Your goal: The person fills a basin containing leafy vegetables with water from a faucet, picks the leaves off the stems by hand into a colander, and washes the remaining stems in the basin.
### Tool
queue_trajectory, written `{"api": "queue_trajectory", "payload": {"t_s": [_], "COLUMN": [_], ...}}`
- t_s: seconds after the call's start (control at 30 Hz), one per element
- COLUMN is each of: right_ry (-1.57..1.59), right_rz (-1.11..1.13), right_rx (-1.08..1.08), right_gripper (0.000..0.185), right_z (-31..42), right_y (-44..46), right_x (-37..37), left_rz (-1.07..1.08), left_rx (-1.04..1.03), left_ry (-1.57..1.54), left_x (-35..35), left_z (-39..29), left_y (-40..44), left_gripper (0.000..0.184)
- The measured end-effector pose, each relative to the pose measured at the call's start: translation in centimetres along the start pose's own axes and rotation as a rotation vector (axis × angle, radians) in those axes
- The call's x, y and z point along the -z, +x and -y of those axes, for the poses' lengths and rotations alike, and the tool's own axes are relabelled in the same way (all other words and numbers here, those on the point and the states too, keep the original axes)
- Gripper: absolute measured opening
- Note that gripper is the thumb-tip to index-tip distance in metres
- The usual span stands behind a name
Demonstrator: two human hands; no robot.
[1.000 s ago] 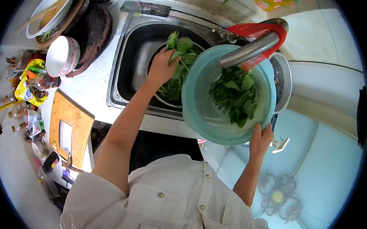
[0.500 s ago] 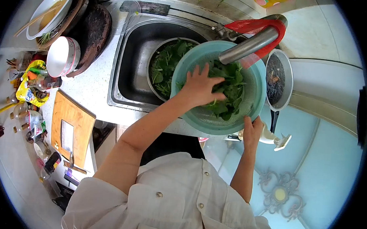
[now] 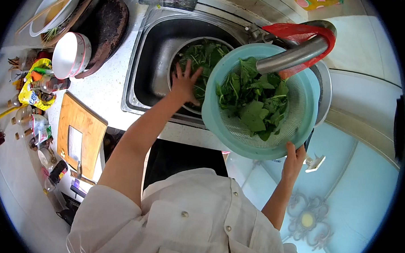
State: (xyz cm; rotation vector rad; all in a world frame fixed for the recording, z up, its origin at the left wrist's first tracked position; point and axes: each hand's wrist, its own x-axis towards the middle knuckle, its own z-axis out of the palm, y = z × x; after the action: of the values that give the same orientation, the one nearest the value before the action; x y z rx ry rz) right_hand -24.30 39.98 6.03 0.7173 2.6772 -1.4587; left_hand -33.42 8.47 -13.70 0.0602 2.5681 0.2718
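Note:
My left hand (image 3: 184,85), fingers spread, is over the near-left side of a round metal basin (image 3: 171,63) in the sink, touching or just above the leafy greens (image 3: 210,54) inside. My right hand (image 3: 294,160) grips the near-right rim of a pale turquoise colander (image 3: 210,110), thumb on top and the other fingers underneath. More leafy greens (image 3: 256,104) are heaped in the colander, which overlaps the right side of the basin. A metal faucet (image 3: 294,56) with red mesh around it extends over the colander's far side.
The steel sink (image 3: 147,75) is set in a white counter (image 3: 110,74). To the left are stacked bowls (image 3: 71,55), a dark round board (image 3: 110,29), a wooden cutting board (image 3: 93,131) and several bottles. A pan (image 3: 324,95) is partly hidden behind the colander.
My left hand has moved left from the greens in the colander to those in the basin. In view, the colander and my right hand have shifted slightly right and nearer me.

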Motion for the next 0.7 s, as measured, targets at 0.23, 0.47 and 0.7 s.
{"api": "queue_trajectory", "payload": {"t_s": [0.23,0.47,0.7], "right_ry": [-0.037,-0.051,-0.02], "right_rz": [0.0,-0.012,-0.004], "right_rx": [-0.063,-0.083,-0.087], "right_gripper": [0.028,0.03,0.032], "right_z": [0.9,1.9,1.1], "right_y": [-0.4,-0.7,-0.6], "right_x": [2.0,1.8,1.4], "left_rz": [-0.358,-0.111,-0.35], "left_rx": [-0.047,-0.249,-0.068], "left_ry": [-0.496,-0.565,-0.164], "left_x": [-2.3,4.7,-2.9], "left_z": [0.9,-0.5,-3.5], "left_y": [2.2,1.3,7.9], "left_gripper": [0.05,0.067,0.06]}}
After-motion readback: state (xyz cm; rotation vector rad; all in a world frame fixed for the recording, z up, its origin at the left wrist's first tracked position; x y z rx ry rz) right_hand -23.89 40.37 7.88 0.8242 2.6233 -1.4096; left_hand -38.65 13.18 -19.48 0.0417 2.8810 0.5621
